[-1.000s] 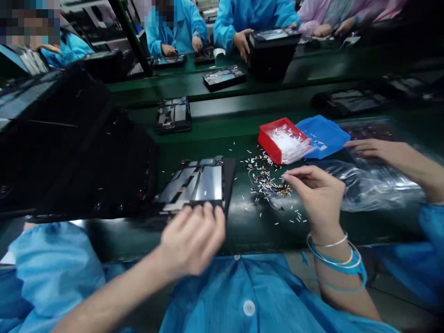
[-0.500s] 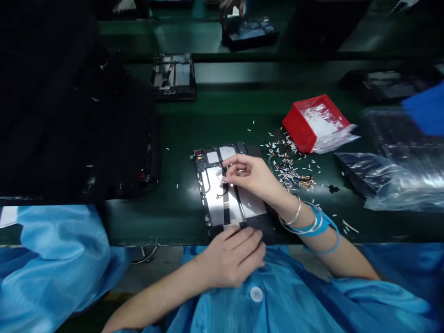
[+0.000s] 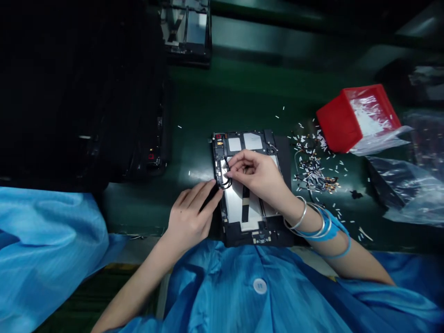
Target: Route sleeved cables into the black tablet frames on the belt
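An opened tablet chassis (image 3: 249, 217) with silver shielding lies on the green bench in front of me. My right hand (image 3: 258, 173) hovers over its upper left part, fingers pinched on a thin black cable (image 3: 226, 181). My left hand (image 3: 190, 213) rests at the chassis's left edge, fingers stretched out, fingertips touching the frame next to the cable.
A red bin (image 3: 350, 118) lined with clear plastic stands tilted at the right. Small connectors and white bits (image 3: 314, 169) are scattered beside it. Clear plastic bags (image 3: 405, 189) lie far right. A black stack (image 3: 79, 92) fills the left. Another chassis (image 3: 185, 27) sits behind.
My view has tilted down. The left hand moved from the chassis's near edge up to its left side. The right hand stays pinched on the cable over the chassis.
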